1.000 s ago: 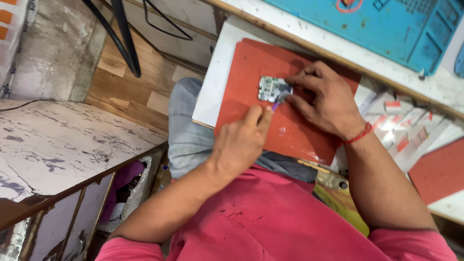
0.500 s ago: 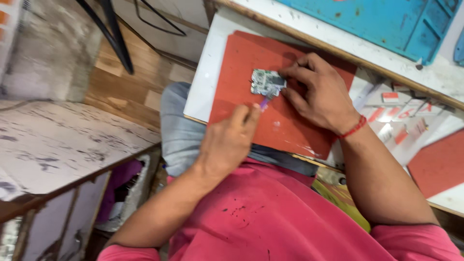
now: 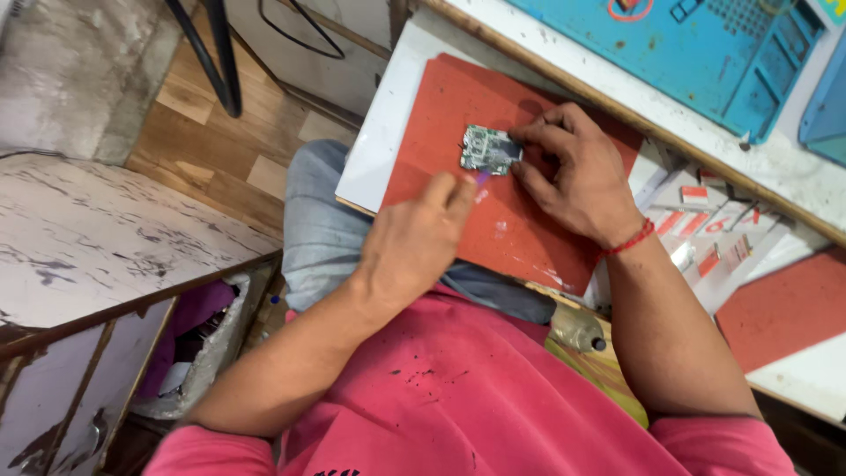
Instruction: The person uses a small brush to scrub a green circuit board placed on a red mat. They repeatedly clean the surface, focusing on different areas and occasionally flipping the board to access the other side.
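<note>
Workshop corner, seen from the head camera: wood-plank floor (image 3: 189, 145) at upper left, a worn white-topped bench (image 3: 97, 234) at left, and a workbench along the upper right carrying a blue work mat (image 3: 696, 53). A white board (image 3: 374, 150) rests across the person's lap, covered by a red mat (image 3: 458, 132).

Containers: an open grey bin (image 3: 207, 357) sits under the white bench, holding purple and pale scraps; contents cannot be told further. A small bottle (image 3: 577, 330) lies beside the person's right side, contents not discernible.

The small circuit board (image 3: 489, 148) lies flat on the red mat, near its centre. Its long axis runs roughly left to right in the picture, slightly tilted, one short end toward the right hand (image 3: 577, 181). That hand's fingertips pinch and steady the board's edge. The left hand (image 3: 419, 242) is closed around a thin purple-tipped tool (image 3: 481, 177), whose tip points toward the board's lower edge, just beside it.
</note>
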